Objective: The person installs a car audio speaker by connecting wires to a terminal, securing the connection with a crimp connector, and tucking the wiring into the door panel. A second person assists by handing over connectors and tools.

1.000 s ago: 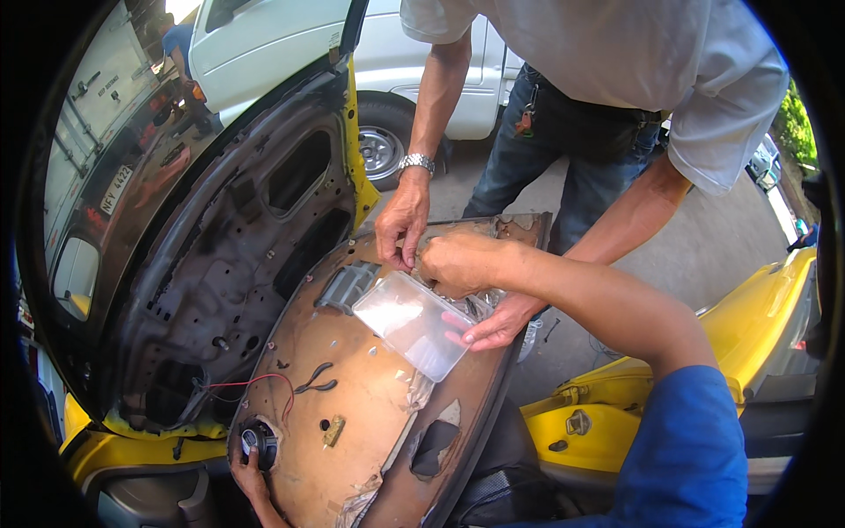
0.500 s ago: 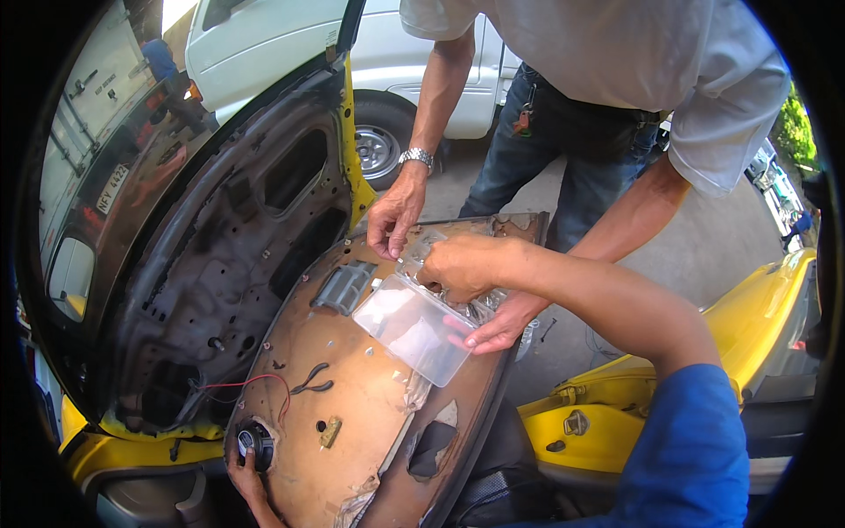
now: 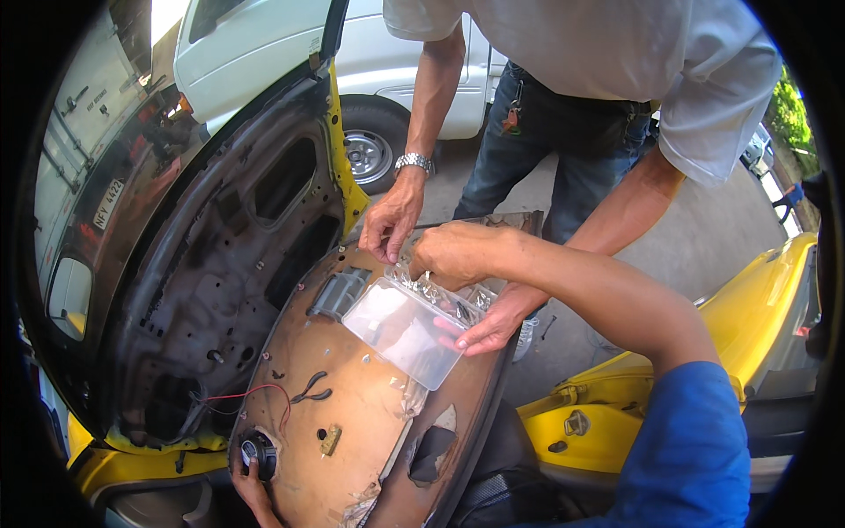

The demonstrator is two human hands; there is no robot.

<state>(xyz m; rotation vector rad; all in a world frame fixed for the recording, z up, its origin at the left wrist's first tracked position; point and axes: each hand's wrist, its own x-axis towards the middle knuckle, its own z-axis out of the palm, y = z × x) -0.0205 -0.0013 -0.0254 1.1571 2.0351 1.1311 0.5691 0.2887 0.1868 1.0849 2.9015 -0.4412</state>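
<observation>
**Outdoor driveway, hands over a clear parts box on a door panel**

Outdoors on grey pavement, a brown door panel (image 3: 352, 414) lies beside a stripped yellow car door (image 3: 220, 264). On the panel rests a clear plastic box (image 3: 405, 330); the small metal pieces along its far edge are too tiny to identify. The right hand (image 3: 453, 253) hovers curled over those pieces, fingertips hidden, so its grip cannot be judged. The left hand (image 3: 251, 484), partly cut off, grips the panel's lower edge near a round speaker (image 3: 260, 451). Another person's hands (image 3: 392, 216) steady the box.

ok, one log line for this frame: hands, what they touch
right hand: reaching into clear plastic box | left hand: gripping brown door panel edge | co-worker's hand: holding box
</observation>
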